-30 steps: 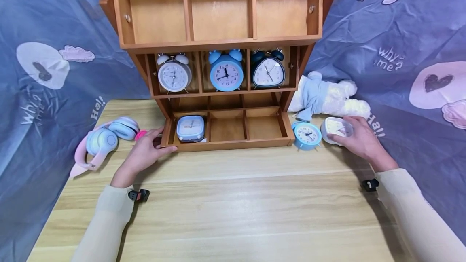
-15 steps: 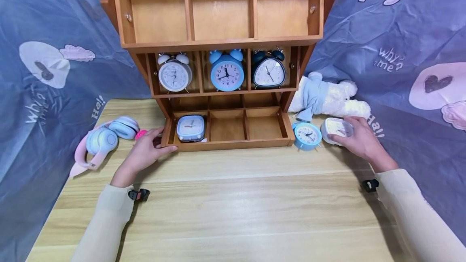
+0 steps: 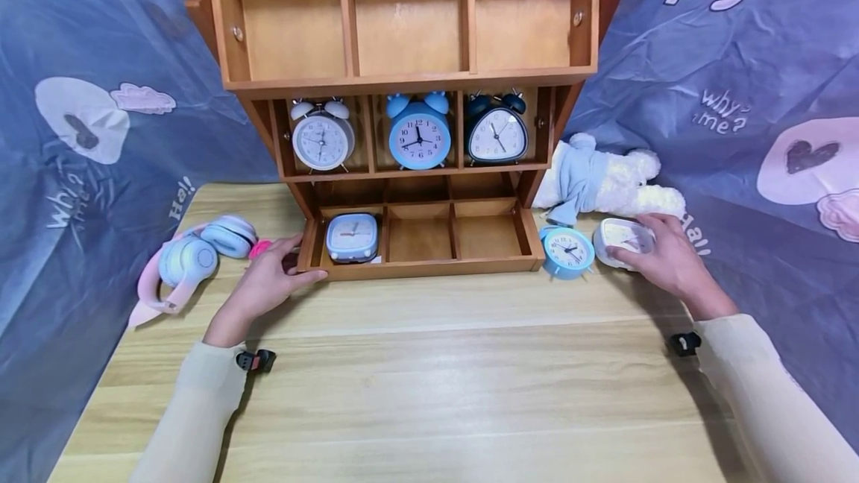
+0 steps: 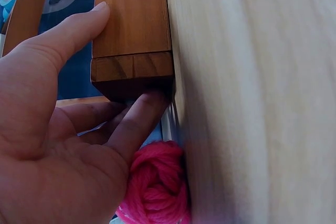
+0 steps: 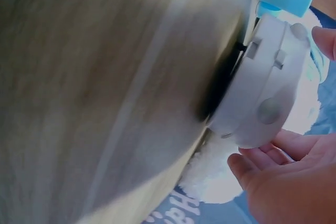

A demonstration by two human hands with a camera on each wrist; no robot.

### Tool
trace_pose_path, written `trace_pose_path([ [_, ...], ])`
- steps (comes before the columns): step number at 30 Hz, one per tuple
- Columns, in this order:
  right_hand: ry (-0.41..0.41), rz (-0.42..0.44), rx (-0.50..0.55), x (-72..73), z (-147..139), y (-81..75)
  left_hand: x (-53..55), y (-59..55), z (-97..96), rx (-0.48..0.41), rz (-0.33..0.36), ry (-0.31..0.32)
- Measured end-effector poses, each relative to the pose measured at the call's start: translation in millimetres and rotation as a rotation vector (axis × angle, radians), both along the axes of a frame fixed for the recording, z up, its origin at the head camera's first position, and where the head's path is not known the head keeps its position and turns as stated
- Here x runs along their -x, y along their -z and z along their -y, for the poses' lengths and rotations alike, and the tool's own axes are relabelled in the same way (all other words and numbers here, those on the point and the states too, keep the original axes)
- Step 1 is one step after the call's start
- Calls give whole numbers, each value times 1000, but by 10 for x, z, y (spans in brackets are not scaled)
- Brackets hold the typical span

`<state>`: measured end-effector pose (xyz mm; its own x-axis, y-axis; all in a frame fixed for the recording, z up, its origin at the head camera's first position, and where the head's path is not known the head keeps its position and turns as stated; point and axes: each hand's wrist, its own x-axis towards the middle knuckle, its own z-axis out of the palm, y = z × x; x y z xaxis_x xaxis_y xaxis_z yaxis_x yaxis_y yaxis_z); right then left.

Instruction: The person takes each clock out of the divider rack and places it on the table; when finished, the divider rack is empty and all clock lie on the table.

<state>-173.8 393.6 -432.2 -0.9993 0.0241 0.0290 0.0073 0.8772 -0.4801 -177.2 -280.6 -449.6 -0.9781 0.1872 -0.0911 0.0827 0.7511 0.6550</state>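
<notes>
My left hand (image 3: 267,282) grips the lower left corner of a brown wooden shelf (image 3: 423,269), thumb on the front edge and fingers along the side; the left wrist view shows the shelf's end (image 4: 134,66) between them. With my right hand (image 3: 674,259) I hold a small white square alarm clock (image 3: 616,233) on the table, thumb over its face. In the right wrist view the white clock (image 5: 262,87) lies on its back with the fingers at its side. Left of it a round light-blue alarm clock (image 3: 567,250) leans near the shelf's right end.
The middle tier holds a white (image 3: 322,140), a blue (image 3: 419,136) and a dark-blue alarm clock (image 3: 496,134). A blue square clock (image 3: 352,235) lies in the bottom-left compartment. Headphones (image 3: 188,259) and pink yarn (image 4: 157,187) are left; a white plush toy (image 3: 617,177) is behind right.
The head view has shifted very slightly. Both hands keep their places on the shelf corner and the white alarm clock.
</notes>
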Motion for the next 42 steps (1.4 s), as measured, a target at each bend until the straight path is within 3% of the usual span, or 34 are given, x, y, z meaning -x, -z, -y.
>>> trace_pose_path([
  [15, -65, -74, 1, -108, 430, -320, -5, -4, -6, -3, -5, 2],
  [22, -128, -126, 101, -159, 711, -442, -4, 0, -7, -18, 9, -2],
  [31, -233, -159, 211, -163, 1182, -463, -3, -2, -3, -28, 15, -7],
  [42, -361, -131, 243, -72, 1922, -431, 3, -14, 13, -28, 27, -7],
])
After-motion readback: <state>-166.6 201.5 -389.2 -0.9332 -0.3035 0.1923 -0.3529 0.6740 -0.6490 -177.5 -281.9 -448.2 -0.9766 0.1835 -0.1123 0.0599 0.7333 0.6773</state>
